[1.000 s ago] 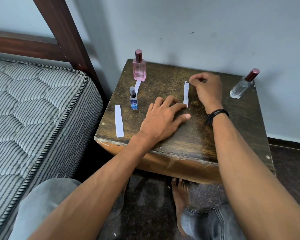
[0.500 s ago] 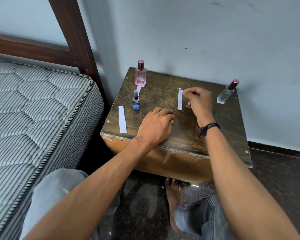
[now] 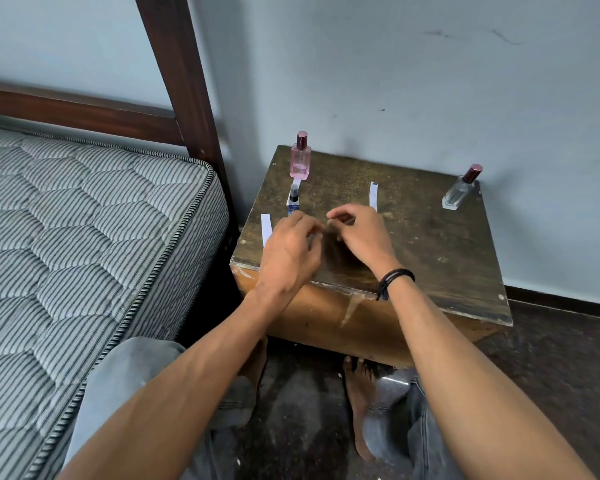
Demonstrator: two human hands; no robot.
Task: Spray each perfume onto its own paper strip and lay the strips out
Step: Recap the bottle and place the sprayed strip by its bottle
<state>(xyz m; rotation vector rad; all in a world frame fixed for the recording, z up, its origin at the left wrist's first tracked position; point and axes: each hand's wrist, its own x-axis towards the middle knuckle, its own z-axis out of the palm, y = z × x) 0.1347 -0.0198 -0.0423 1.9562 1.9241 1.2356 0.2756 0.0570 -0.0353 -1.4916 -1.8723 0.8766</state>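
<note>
Left hand [image 3: 291, 252] and right hand [image 3: 359, 233] meet at frame centre over the wooden table [image 3: 430, 258], both curled; motion blur hides whether either grips anything.

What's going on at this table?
A seated person's left hand and right hand meet over the table front, fingers curled; blur hides whether they hold anything. Three strips lie out: the left strip at the edge, the back strip behind the blue bottle, the middle strip. The pink bottle and clear bottle stand untouched.
</note>
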